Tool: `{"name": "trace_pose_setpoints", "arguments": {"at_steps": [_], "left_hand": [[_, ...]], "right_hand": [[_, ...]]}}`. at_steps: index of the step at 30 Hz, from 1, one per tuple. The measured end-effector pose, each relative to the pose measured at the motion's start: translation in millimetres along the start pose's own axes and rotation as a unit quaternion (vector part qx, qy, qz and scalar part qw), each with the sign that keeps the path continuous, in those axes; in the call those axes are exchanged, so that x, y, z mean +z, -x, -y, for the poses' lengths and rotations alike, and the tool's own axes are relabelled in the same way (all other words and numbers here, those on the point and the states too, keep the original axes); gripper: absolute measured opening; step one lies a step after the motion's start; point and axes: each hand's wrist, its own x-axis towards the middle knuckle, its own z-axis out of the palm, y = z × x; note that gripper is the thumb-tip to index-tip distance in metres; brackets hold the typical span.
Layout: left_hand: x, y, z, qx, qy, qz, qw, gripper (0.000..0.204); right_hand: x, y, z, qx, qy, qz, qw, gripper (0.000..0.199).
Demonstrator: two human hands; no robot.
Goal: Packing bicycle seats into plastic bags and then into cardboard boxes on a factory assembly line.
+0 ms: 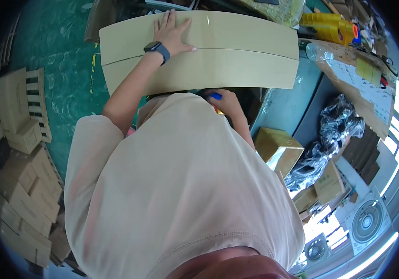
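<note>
A long, pale tan cardboard box (250, 69) lies crosswise in front of the person's torso, near the top of the view, its two long flaps meeting at a narrow seam that runs along its length. The left hand (170, 38) rests palm down on the upper face of the box, left of its middle, fingers spread wide and the grip fully open, taking hold of nothing; a dark smartwatch with a blue-grey band (164, 52) circles that wrist. The right hand (227, 102) is at the near edge of the box, close against the front of the beige short-sleeved shirt (185, 176), its fingers curled in a closed grip about a small bright-blue object (215, 96) whose full shape is hidden. A bit of red and yellow shows just below that hand, too small to make out. To the right of the box stretches a flat grey-green surface (283, 104), with an open golden-brown cardboard carton (272, 138) near it and crumpled black plastic film (334, 123) farther right. Bright yellow plastic items (322, 25) sit beyond the box's far right corner. On the left, stacked brown cartons (29, 186) and a slatted wooden pallet (36, 93) stand beside the glossy green floor (64, 74).
</note>
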Motion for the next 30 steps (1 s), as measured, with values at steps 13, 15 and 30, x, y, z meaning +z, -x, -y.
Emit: {"name": "trace_pose_setpoints", "arguments": {"at_steps": [13, 15, 30], "left_hand": [[-121.6, 159.6, -243.8, -0.015, 0.704, 0.091, 0.704, 0.06], [-122.0, 173.9, -238.7, -0.062, 0.798, 0.068, 0.595, 0.059], [-87.7, 218.1, 162.3, -0.248, 0.73, -0.492, 0.403, 0.03]], "right_hand": [[-177.3, 119.2, 30.6, -0.476, -0.057, -0.248, 0.842, 0.059], [-190.8, 120.5, 60.8, -0.477, -0.039, -0.182, 0.859, 0.058], [-44.0, -83.0, 292.5, -0.552, 0.18, 0.077, 0.81, 0.05]]}}
